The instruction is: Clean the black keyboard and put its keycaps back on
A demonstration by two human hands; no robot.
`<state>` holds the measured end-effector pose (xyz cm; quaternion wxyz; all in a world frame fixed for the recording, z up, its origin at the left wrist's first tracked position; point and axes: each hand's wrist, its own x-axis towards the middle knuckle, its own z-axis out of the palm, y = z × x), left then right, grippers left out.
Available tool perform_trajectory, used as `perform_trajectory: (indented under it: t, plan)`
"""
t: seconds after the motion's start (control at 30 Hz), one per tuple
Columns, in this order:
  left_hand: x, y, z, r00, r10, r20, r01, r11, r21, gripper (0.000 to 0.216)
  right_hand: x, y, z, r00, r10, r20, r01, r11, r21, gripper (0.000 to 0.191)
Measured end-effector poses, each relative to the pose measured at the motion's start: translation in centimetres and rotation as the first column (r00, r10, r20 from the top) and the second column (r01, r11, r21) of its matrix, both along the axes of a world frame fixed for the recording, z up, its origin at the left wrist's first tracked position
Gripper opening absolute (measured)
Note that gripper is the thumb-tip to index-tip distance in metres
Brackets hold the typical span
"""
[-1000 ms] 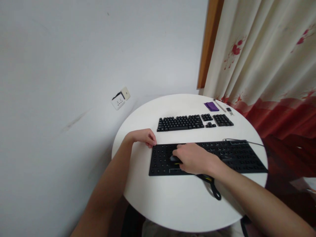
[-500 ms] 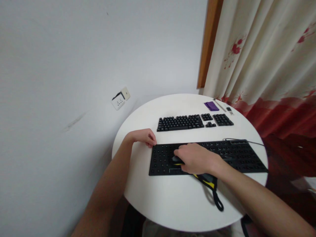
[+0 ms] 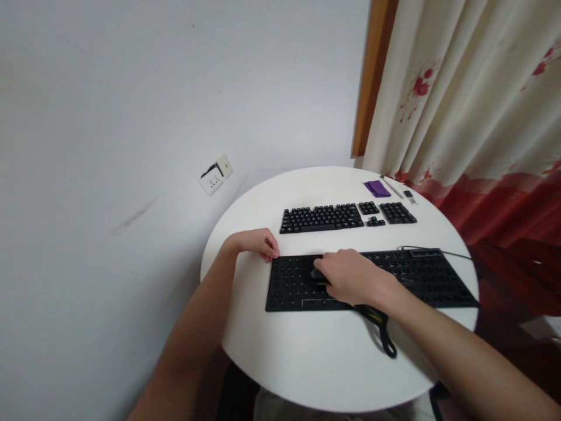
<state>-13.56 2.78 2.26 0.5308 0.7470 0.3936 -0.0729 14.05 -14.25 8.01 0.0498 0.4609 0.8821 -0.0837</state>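
A black keyboard base with its keycaps off lies across the round white table. At its far left corner, my left hand is closed, thumb and curled fingers pinching the edge. My right hand is wrapped round a dark grey and black cloth with yellow edging, pressed onto the middle of the base. The cloth's grey tip pokes out left of the fingers. Its black loop hangs over the near edge onto the table; the part in my palm is hidden.
Removed black keycaps are laid out in keyboard order behind the base. At the back right lie a folded purple cloth, a thin pale tool and a small black-and-clear item. A cable runs off the right side.
My right hand has moved slightly up the base, away from me, drawing the cloth and its loop along. The left hand keeps its place at the corner.
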Motion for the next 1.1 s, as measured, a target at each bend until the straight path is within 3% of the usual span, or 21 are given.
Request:
perform_trajectory:
  t: [0.17, 0.4, 0.47, 0.63, 0.7, 0.8, 1.0, 1.1]
  plan:
    - [0.0, 0.0, 0.1, 1.000, -0.002, -0.015, 0.002, 1.000, 0.016, 0.029, -0.2, -1.0, 0.5, 0.983, 0.160, -0.089, -0.171, 0.976, -0.135, 0.028]
    - [-0.1, 0.2, -0.3, 1.000, -0.011, 0.004, 0.011, 1.000, -0.001, 0.029, 1.4, 1.7, 0.0, 0.992, -0.123, -0.021, 0.124, 0.990, 0.071, 0.028]
    - [-0.2, 0.3, -0.4, 1.000, -0.011, -0.002, 0.011, 1.000, -0.001, 0.029, 1.0, 1.7, -0.4, 0.991, -0.134, -0.006, 0.134, 0.987, 0.090, 0.028]
    - [0.0, 0.1, 0.0, 1.000, -0.014, -0.012, 0.014, 1.000, 0.025, 0.030, -0.9, 0.1, -0.5, 0.984, 0.141, -0.108, -0.147, 0.988, -0.043, 0.024]
    - [0.1, -0.1, 0.2, 1.000, -0.013, -0.009, 0.014, 0.999, 0.039, 0.029, -1.1, -0.3, -0.3, 0.970, 0.192, -0.151, -0.205, 0.976, -0.071, 0.023]
    - [0.4, -0.2, 0.2, 1.000, -0.014, 0.001, 0.014, 0.996, 0.085, 0.026, -0.2, 0.4, -0.2, 0.978, 0.119, -0.171, -0.124, 0.992, -0.014, 0.024]
    - [-0.1, 0.2, 0.0, 0.999, -0.028, 0.022, 0.023, 0.983, 0.181, 0.021, 1.4, 2.5, -0.9, 0.981, -0.171, -0.088, 0.180, 0.979, 0.100, 0.025]
    - [-0.7, 0.5, 0.1, 0.999, -0.017, 0.027, 0.012, 0.981, 0.192, 0.022, 0.5, 2.1, -1.4, 0.987, -0.130, -0.090, 0.138, 0.987, 0.088, 0.027]
